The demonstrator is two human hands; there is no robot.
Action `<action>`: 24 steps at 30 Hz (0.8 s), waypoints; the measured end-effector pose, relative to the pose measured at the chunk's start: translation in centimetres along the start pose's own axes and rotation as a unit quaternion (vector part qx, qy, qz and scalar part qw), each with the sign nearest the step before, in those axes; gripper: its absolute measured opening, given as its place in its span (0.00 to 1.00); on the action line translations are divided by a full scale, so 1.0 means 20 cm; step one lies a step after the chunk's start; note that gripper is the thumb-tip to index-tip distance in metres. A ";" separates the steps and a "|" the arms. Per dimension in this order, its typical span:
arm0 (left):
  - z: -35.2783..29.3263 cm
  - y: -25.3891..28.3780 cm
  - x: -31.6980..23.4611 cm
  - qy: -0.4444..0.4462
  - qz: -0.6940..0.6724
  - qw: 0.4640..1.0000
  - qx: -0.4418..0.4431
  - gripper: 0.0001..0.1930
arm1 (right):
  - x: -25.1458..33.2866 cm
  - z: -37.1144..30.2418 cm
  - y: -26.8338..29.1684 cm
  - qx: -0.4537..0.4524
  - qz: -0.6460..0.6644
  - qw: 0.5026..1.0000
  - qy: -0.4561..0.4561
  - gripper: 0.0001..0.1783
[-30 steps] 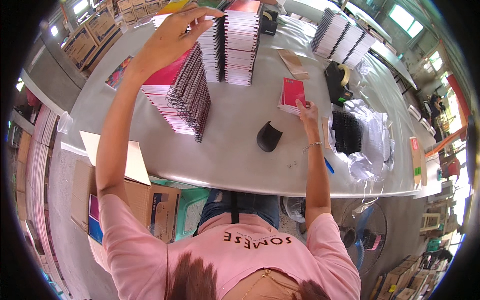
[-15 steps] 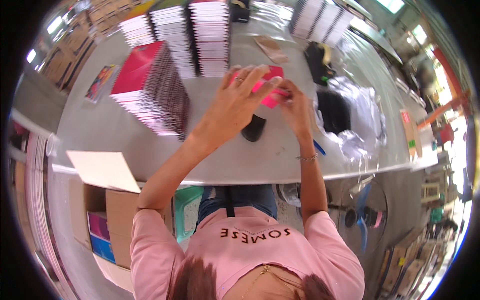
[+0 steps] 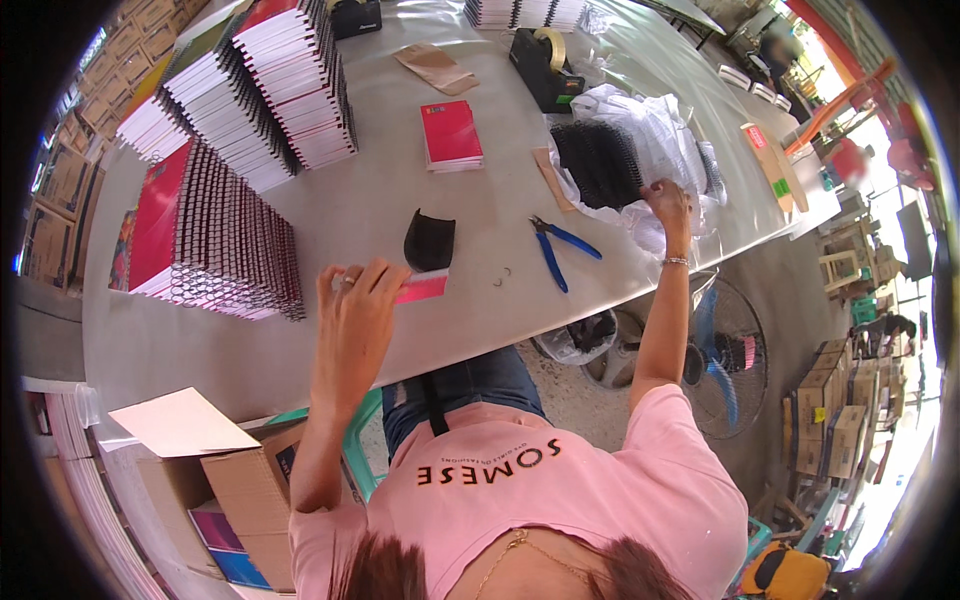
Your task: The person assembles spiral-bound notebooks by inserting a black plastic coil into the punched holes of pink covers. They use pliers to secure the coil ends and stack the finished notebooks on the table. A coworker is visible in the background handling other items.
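My left hand (image 3: 358, 305) is closed on the edge of a thin pink-red notebook (image 3: 424, 288) near the table's front edge; its fingers hide much of the notebook. A curved black piece (image 3: 430, 241) lies just beyond it. On the right, my right hand (image 3: 670, 208) pinches at the edge of a bundle of black spiral binding coils (image 3: 597, 165), which rests on crumpled white plastic wrap (image 3: 672, 125). Blue-handled cutters (image 3: 556, 250) lie spread between my hands. Farther back sits a small stack of red-covered notebooks (image 3: 452, 135).
A tall stack of spiral-bound red notebooks (image 3: 225, 240) stands at left, with more bound stacks (image 3: 290, 90) behind it. A black tape dispenser (image 3: 545, 75) and a brown paper piece (image 3: 437, 68) lie at the back. An open carton (image 3: 245, 480) and a fan (image 3: 715, 350) flank me.
My hands were together over the pink notebook and have parted. The left drew it nearer and leftward; the right moved to the black coils. The view has shifted, uncovering the cutters and red stack.
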State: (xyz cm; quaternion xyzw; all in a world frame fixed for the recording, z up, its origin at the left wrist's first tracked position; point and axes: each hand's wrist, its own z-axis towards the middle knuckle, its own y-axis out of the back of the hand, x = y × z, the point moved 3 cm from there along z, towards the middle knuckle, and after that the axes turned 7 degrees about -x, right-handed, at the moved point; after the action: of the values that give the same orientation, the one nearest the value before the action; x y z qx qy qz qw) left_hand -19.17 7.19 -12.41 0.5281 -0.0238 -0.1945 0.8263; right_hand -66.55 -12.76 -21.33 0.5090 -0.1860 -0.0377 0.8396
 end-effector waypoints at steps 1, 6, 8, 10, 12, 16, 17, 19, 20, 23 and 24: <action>-0.03 -0.02 0.01 0.008 0.011 1.000 0.018 0.12 | -0.04 -0.01 -0.02 0.040 -0.032 0.998 -0.036 0.16; -0.15 -0.10 0.01 0.040 0.024 0.999 0.026 0.14 | -0.05 0.02 -0.08 0.077 -0.018 0.996 -0.037 0.16; -0.17 -0.13 0.00 0.053 0.018 0.998 0.008 0.14 | -0.06 0.00 -0.10 0.049 -0.028 0.998 -0.041 0.15; -0.19 -0.16 -0.01 0.071 0.025 0.997 -0.005 0.14 | -0.07 -0.01 -0.09 0.034 -0.006 0.998 -0.055 0.15; -0.20 -0.18 -0.02 0.075 0.017 0.997 -0.014 0.14 | -0.09 0.00 -0.09 0.005 0.022 0.998 -0.065 0.15; -0.18 -0.17 -0.04 0.092 0.015 0.995 -0.026 0.15 | -0.10 0.02 -0.02 -0.057 0.135 0.988 -0.055 0.15; -0.18 -0.18 -0.04 0.098 0.013 0.995 -0.034 0.15 | -0.06 0.02 0.02 -0.065 0.176 0.981 -0.045 0.14; -0.19 -0.20 -0.04 0.117 0.014 0.992 -0.046 0.17 | 0.10 -0.04 0.16 -0.052 0.414 0.909 -0.005 0.10; -0.20 -0.22 -0.04 0.123 0.013 0.991 -0.054 0.18 | 0.17 -0.07 0.21 -0.026 0.497 0.867 -0.032 0.09; -0.20 -0.25 -0.04 0.146 0.012 0.986 -0.076 0.20 | 0.37 -0.21 0.38 0.034 0.623 0.779 -0.062 0.11; -0.20 -0.26 -0.05 0.156 0.010 0.984 -0.082 0.20 | 0.42 -0.26 0.42 0.049 0.645 0.760 -0.064 0.11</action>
State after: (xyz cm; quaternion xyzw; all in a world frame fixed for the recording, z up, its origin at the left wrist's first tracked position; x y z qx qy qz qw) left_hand -20.57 9.05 -18.62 0.4823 0.1158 -0.1025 0.8623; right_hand -58.02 -6.50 -13.76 0.3055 -0.5251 0.4896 0.6255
